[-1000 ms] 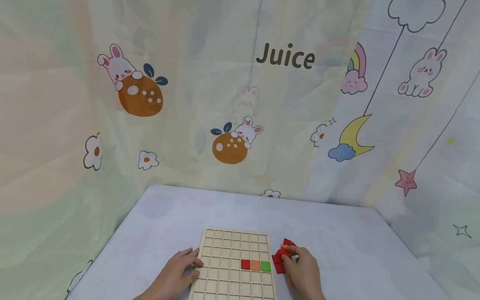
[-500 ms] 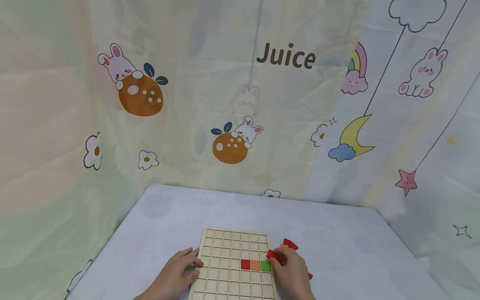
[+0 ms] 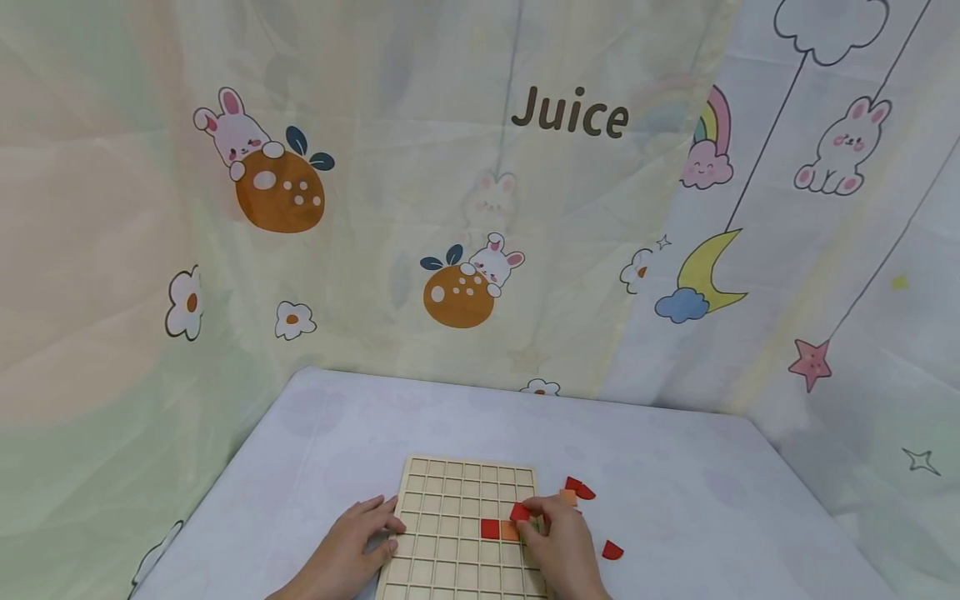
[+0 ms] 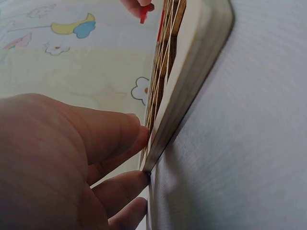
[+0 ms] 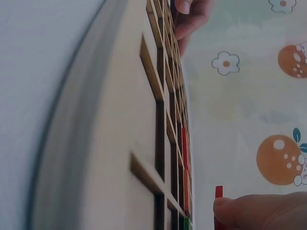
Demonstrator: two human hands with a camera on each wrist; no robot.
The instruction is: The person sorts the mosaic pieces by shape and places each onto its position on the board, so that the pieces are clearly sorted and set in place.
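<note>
Head view: the right hand (image 3: 558,540) has moved leftward off the loose pieces and is now over the pale wooden gridded board (image 3: 448,550), carrying a thin flat red piece (image 3: 519,512). Its grip is a thumb-and-finger pinch on that piece; the piece is judged raised and not yet seated in a cell. The move uncovers a red quarter-round piece (image 3: 612,550) on the white-covered worktop (image 3: 690,492). A square red tile (image 3: 490,529) and a square orange tile (image 3: 510,531) sit side by side in cells; the next tile is largely masked by the fingers. The left hand (image 3: 351,542) remains at the board's left edge. The board's near end is cut off. Left wrist view: the left grip is loosely spread, fingertips touching the board's edge, nothing enclosed. The red piece shows edge-on, well apart; whether a second lies behind it cannot be determined. Right wrist view: the thumb covers most of the red piece; a green tile (image 5: 186,223) is cropped at the frame's bottom.
</note>
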